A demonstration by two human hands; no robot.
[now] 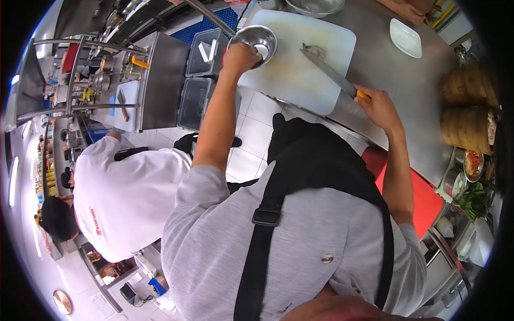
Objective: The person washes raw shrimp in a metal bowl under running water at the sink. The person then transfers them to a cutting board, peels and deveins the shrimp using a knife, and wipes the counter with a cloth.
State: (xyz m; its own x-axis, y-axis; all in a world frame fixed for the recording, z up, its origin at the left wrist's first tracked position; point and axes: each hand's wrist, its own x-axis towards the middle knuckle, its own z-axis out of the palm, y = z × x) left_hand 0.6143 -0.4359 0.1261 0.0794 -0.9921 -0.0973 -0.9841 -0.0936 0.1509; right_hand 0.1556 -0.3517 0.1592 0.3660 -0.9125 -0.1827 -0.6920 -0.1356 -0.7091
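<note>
My left hand (240, 58) reaches over the near rim of a steel bowl (256, 35), its fingers bent and partly hidden at the bowl's edge. Something small and white lies in the bowl beside the fingers. In my right hand (379, 107) is a knife (337, 78) with a yellow handle, its blade slanting across the white cutting board (289, 72). The blade's tip rests at a small greyish piece of food (317, 52) on the board. The bowl stands at the board's left edge.
A white dish (406, 38) lies at the back right, near another person's hands (411, 13). Bamboo steamers (467, 128) stand at the right. Grey bins (196, 101) are at the left. A person in a white shirt (126, 187) stands at the lower left.
</note>
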